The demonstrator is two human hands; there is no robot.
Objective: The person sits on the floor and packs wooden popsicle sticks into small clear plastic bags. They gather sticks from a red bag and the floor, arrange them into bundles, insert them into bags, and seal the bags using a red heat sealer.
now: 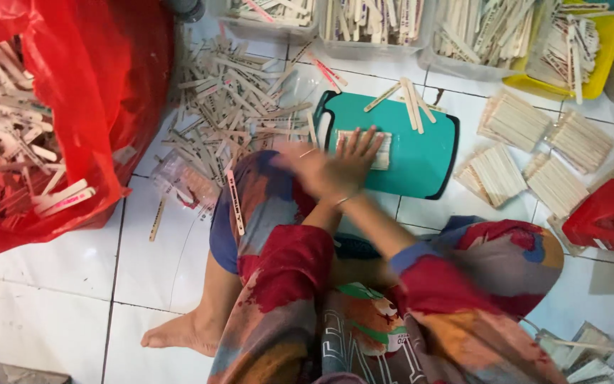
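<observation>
A teal cutting board [421, 160] lies on the white tiled floor in front of my knees. A small stack of flat wooden sticks [385, 151] rests on its left part. My right hand [360, 158] lies flat on that stack, fingers spread. My left hand [301, 165] is right beside it at the board's left edge, above my knee. It is motion-blurred, and I cannot tell whether it holds anything. A few loose sticks [410, 99] lie across the board's far edge.
A loose heap of sticks [239, 107] covers the floor to the left of the board. At far left a red plastic bag [87, 92] holds more sticks. Clear tubs [374, 25] and a yellow tray [602, 60] of sticks line the back. Bundled stacks [513, 121] and a red stool [605, 210] are at right.
</observation>
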